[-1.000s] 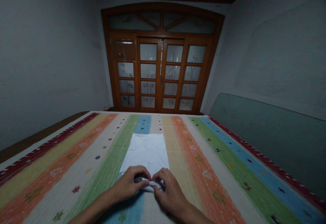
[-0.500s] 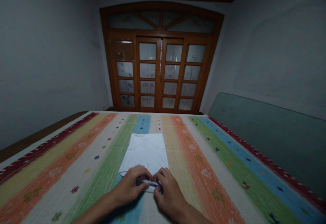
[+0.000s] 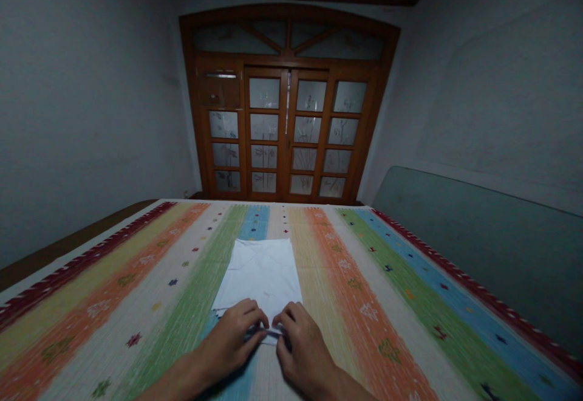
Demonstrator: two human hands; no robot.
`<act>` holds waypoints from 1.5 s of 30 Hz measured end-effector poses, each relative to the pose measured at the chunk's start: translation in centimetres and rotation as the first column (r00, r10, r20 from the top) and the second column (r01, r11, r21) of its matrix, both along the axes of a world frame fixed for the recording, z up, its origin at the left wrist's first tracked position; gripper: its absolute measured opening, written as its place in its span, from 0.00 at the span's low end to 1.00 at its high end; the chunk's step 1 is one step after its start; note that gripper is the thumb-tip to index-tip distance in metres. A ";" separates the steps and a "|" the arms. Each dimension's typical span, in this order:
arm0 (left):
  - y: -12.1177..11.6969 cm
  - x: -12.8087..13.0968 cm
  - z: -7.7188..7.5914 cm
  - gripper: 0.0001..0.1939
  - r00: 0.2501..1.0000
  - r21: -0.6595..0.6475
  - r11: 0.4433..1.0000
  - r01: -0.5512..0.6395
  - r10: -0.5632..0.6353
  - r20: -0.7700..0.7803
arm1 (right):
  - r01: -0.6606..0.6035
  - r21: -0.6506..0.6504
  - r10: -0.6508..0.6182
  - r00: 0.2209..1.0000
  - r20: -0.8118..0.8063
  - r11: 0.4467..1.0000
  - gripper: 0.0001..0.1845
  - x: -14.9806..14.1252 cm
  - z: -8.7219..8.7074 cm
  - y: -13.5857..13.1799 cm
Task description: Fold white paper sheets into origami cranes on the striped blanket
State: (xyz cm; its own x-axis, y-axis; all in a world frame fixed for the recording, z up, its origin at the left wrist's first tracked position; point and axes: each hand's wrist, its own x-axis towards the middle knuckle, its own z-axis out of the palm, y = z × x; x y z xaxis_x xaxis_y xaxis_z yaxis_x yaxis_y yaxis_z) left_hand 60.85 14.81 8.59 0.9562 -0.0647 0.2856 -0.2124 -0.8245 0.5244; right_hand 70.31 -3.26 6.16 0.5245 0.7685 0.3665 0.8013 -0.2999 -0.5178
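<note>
Folded edge point(image 3: 273, 332) between the two hands is getting slimmer: a second ago it's showing as a bulky pale roll, now it's reading as a narrow grey strip. Left hand point(image 3: 234, 334) is shifting a touch nearer the wearer, its fingertips point(image 3: 264, 322) coming down. Fingertips of the left hand and right hand point(image 3: 304, 341) are spreading slightly, so a small gap is opening between them. More of the white cloth point(image 3: 259, 273) is showing through that gap. Just beyond the left hand, a small dark patch point(image 3: 219, 313) is peeking out more at the cloth's corner; can't tell what it is.
</note>
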 end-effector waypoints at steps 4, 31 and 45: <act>0.0 -0.2 -0.6 0.10 0.997 0.109 0.994 0.030 -0.037 0.060 | -0.010 -0.030 0.013 0.995 0.095 0.999 0.10 0.2 -0.4 0.0; 1.3 -1.4 -0.2 0.14 0.992 0.126 0.991 0.052 -0.065 0.106 | -0.322 -0.037 0.324 0.937 0.134 0.946 0.03 2.5 -0.1 -2.2; -0.4 -1.1 -2.3 0.29 0.916 -0.015 0.917 -0.398 0.396 -0.067 | -0.170 -0.022 0.171 0.985 0.011 0.985 0.43 3.0 0.2 -2.1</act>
State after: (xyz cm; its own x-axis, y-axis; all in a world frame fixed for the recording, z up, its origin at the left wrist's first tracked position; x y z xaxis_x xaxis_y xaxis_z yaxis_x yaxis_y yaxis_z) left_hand 59.74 14.38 6.32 0.9173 0.3308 0.2217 0.1625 -0.8192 0.5501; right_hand 73.28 -5.35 6.35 0.3804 0.8538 0.3553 0.8481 -0.1689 -0.5022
